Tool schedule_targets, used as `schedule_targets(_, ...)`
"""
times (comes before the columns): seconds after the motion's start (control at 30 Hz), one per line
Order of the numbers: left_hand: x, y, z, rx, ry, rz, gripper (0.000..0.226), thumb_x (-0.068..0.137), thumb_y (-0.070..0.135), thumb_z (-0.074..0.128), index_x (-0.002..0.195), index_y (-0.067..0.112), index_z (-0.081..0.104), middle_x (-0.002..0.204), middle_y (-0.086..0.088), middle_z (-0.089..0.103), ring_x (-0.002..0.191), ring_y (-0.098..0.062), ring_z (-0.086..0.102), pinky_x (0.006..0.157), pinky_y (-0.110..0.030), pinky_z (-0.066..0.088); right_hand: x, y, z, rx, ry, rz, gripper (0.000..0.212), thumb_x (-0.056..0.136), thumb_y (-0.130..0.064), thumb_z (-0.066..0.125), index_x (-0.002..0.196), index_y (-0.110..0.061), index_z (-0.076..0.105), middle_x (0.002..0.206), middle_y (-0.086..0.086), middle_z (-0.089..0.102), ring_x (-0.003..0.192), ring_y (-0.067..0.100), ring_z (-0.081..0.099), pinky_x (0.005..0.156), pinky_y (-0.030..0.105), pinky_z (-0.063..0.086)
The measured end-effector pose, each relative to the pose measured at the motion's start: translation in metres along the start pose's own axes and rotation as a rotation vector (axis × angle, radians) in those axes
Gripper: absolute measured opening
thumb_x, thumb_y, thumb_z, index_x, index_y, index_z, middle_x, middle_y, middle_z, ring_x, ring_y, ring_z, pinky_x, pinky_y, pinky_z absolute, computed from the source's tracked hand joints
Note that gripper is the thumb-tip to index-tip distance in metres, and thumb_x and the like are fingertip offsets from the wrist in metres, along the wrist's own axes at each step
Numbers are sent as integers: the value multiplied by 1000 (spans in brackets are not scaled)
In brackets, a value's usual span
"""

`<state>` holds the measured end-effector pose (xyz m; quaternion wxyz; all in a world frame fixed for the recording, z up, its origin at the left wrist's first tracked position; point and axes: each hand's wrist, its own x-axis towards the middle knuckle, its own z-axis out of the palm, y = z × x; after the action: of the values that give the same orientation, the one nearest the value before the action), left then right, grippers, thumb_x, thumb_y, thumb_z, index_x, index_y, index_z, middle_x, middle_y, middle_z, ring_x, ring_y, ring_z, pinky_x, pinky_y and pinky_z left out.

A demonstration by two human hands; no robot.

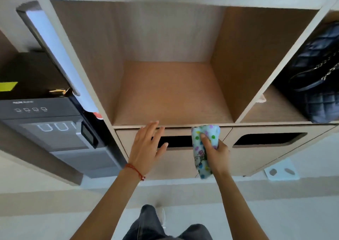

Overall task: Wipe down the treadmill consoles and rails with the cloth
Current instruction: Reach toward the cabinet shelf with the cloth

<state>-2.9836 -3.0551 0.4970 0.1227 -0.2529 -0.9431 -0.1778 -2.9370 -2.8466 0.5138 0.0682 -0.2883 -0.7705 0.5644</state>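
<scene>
The right hand (pixel 213 148) has its grip clenched around a white cloth printed with coloured dots (pixel 202 148), bunched into a wad so the fabric stands up above the fist and a tail hangs below it; held that way, it looks ready to be carried off for wiping rather than spread for use. Just left of that grip, the left hand (pixel 146 146) is released, fingers spread, resting at the dark cut-out handle of a pale wooden drawer front (pixel 179 159), probably to push the drawer closed or steady it. Above both grips the open wooden shelf compartment (pixel 172 92) is bare. Far left of the grips sits a dark grey appliance with a display (pixel 47 127); far right, a black quilted bag with a chain strap (pixel 317 78). No treadmill console or rail is in view, so wiping seems not yet begun.
</scene>
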Motion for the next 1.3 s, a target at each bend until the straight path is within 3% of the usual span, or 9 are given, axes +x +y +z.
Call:
schedule_targets(0.2,72,-24,11,-18,-57,-4,54,93,41,35,125,3,55,133,-20,50,124,-35,46,99,-54,41,63,-38,18,-41,55,-7,38,84,-48,61,75,-11,62,68,0,66,65,15,64,61,28,51)
schedule_targets(0.33,104,-33,28,-9,-73,-46,54,91,42,36,123,4,56,132,-20,51,121,-36,48,100,-51,31,107,-53,28,-84,67,-27,37,82,-47,64,64,-15,57,62,-4,61,62,13,61,54,25,47)
schedule_targets(0.47,125,-42,40,-15,-95,-140,53,90,44,35,123,7,57,131,-19,52,119,-36,49,94,-50,39,148,-59,41,-187,49,-35,35,78,-57,62,71,-23,57,74,-3,67,74,18,66,72,36,55)
schedule_targets(0.6,139,-50,52,19,-126,-186,54,89,44,35,119,6,60,124,-21,56,114,-38,54,89,-51,44,181,-64,53,-289,24,-14,50,73,-68,57,85,-19,62,84,4,69,81,25,67,78,43,56)
schedule_targets(0.8,154,-63,60,52,-142,-238,54,88,43,36,115,4,62,121,-21,58,112,-38,56,91,-49,43,215,-77,66,-441,-8,-56,53,80,-63,55,98,-13,61,98,11,67,95,32,62,77,34,46)
schedule_targets(1.17,152,-64,65,-3,-176,-248,54,88,42,36,116,4,61,120,-20,58,112,-37,55,90,-55,48,224,-72,75,-598,28,-85,64,81,-64,51,110,-8,56,114,17,60,109,38,55,97,44,39)
schedule_targets(1.3,146,-65,58,-25,-106,-199,52,89,41,37,117,4,60,121,-20,57,112,-37,54,91,-53,46,210,-72,67,-616,38,-126,62,84,-58,53,121,-8,51,122,18,56,115,37,51,101,44,32)
